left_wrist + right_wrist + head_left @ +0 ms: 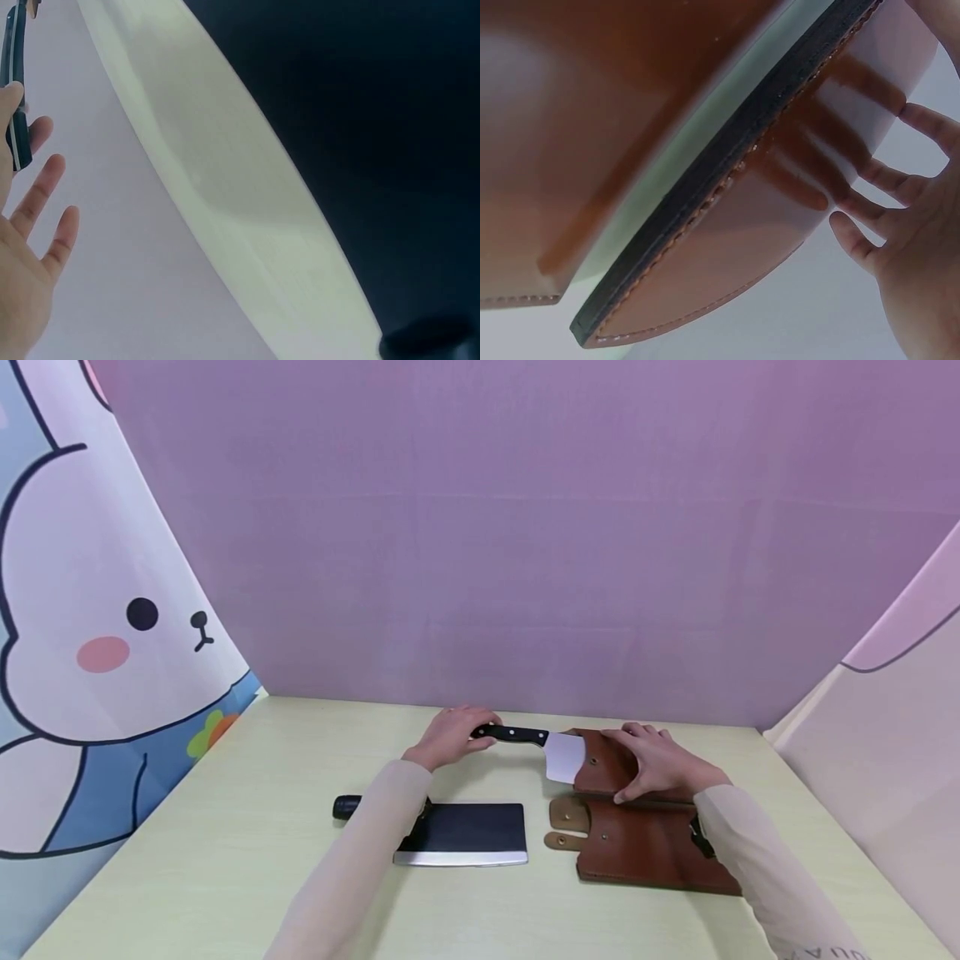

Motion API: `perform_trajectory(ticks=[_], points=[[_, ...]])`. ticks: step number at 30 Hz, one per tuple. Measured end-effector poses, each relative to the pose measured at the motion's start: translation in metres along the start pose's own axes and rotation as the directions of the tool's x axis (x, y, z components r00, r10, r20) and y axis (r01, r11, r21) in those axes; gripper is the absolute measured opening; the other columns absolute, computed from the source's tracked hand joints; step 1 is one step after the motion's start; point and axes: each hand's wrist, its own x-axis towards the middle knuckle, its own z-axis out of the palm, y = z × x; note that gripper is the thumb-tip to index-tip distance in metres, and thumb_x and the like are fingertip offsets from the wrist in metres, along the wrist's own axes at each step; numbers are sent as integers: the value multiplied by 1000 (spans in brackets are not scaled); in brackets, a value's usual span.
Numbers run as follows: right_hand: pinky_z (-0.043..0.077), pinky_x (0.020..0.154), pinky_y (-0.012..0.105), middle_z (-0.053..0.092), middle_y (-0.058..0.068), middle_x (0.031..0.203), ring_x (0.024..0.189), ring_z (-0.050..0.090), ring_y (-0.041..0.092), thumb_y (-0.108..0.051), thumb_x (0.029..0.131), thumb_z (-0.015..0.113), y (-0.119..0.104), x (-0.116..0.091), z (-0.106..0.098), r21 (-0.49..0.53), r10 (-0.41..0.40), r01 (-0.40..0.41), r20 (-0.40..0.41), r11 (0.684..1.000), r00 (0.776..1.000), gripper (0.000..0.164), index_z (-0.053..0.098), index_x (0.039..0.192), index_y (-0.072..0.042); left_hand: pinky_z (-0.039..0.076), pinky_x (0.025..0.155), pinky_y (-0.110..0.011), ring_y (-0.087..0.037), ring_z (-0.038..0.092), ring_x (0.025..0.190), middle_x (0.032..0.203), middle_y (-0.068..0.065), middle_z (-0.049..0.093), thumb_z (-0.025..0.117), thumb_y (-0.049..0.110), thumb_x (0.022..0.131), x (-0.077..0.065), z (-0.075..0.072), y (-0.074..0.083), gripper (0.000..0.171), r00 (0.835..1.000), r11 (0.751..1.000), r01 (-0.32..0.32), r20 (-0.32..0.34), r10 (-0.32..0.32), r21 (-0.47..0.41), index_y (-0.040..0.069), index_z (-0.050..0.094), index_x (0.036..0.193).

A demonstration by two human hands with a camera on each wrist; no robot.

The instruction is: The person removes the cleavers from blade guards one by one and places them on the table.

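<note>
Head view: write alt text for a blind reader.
A person's left grip holds a black-handled silver cleaver, partly inside a brown leather sheath held by the right grip. Nearer, a silver-edged black cleaver and a second brown leather sheath lie on a pale table.

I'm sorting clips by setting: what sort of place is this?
Probably a staged tabletop booth rather than a working kitchen: a pale table backed by a plain purple sheet, with a cartoon-printed sheet along the left side.

Pale beige sleeves (360, 852); grey lettering (836, 953) on right one.
</note>
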Motion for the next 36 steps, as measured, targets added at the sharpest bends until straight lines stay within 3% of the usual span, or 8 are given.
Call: perform_trajectory(ticks=[18,36], points=[[28,93,64,43,21,129,116,39,40,-53,56,80,-1,-4,-2,18,11,-11,9,1000,1000,100,38,137,-11,41,91,-45,-21,50,115,125,4,57,58,35,88,-10,-9,-7,32,999,999,30,24,-30,-22,24,57,118],[24,94,66,39,23,132,118,37,43,-53,56,80,1,-8,-4,19,32,-32,22,999,999,102,37,137,-10,42,88,-44,-22,51,111,124,2,58,59,34,88,-20,-16,-17,32,1000,999,20,7,-19,-35,22,59,118]])
